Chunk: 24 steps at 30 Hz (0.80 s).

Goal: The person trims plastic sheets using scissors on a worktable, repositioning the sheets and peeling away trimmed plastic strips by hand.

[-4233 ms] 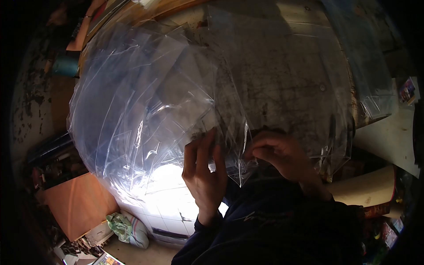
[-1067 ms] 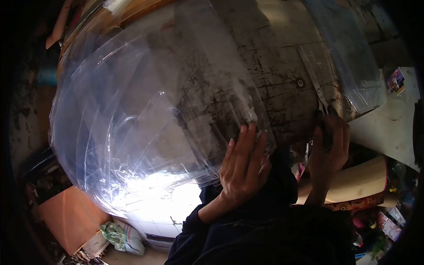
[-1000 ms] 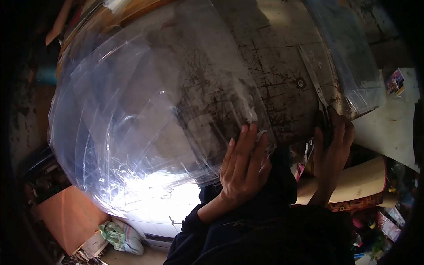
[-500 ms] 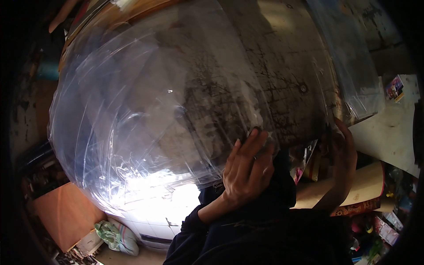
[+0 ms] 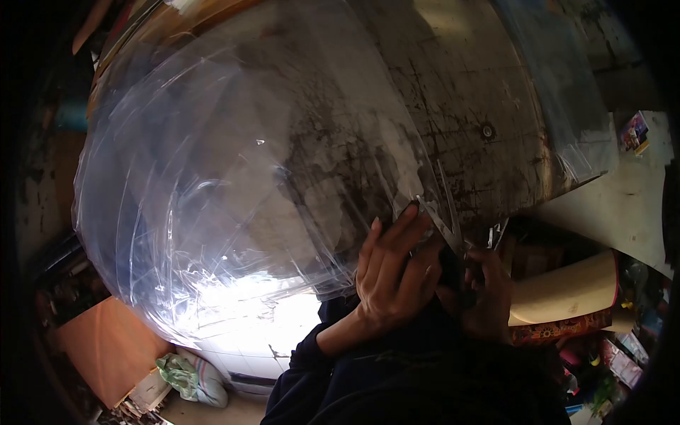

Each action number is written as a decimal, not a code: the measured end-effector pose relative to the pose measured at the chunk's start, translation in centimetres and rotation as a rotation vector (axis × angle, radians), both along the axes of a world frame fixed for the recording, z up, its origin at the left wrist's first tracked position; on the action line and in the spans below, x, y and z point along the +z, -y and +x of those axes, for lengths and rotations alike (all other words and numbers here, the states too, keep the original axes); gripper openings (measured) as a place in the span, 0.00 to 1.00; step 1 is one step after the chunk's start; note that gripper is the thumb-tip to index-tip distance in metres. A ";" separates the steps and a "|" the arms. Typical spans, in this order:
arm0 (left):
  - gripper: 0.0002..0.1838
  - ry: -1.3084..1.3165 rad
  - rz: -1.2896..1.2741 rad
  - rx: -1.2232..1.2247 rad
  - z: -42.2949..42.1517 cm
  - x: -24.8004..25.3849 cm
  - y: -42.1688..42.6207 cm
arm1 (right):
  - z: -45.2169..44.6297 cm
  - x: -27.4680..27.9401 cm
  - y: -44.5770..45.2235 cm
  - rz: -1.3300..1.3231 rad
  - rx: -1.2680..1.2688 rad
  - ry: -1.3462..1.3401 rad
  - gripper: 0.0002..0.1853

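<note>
A large clear plastic sheet (image 5: pixel 212 163), creased and shiny, covers the left and middle of a worn, dark-scratched table (image 5: pixel 471 92). My left hand (image 5: pixel 397 273) lies on the sheet near its right edge, fingers apart and pressing down. Just right of it, my right hand (image 5: pixel 485 290) grips a pair of scissors (image 5: pixel 451 225). The scissor blades are parted and point up at the sheet's edge beside my left fingertips. Shadow partly hides the scissor handles and my right fingers.
Another strip of clear plastic (image 5: pixel 567 106) lies along the table's right side. Beyond are a pale board (image 5: pixel 602 191), a cream roll (image 5: pixel 567 287) and mixed small items. At lower left are an orange-brown board (image 5: pixel 113 347) and a sack (image 5: pixel 205 382).
My right hand has moved left from the table's right edge to beside my left hand, and the scissors now show in it. My left hand stays almost in place.
</note>
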State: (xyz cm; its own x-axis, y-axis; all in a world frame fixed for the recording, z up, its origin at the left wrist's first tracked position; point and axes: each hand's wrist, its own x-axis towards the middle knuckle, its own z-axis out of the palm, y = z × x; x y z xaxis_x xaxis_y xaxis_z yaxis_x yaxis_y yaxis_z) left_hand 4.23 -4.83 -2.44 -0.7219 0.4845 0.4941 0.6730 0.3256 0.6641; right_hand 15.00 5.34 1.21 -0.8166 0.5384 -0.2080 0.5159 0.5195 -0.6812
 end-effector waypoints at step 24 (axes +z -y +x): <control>0.14 0.013 0.001 -0.006 0.0 0.2 -0.3 | -0.9 1.3 -0.9 -0.632 -0.111 0.046 0.26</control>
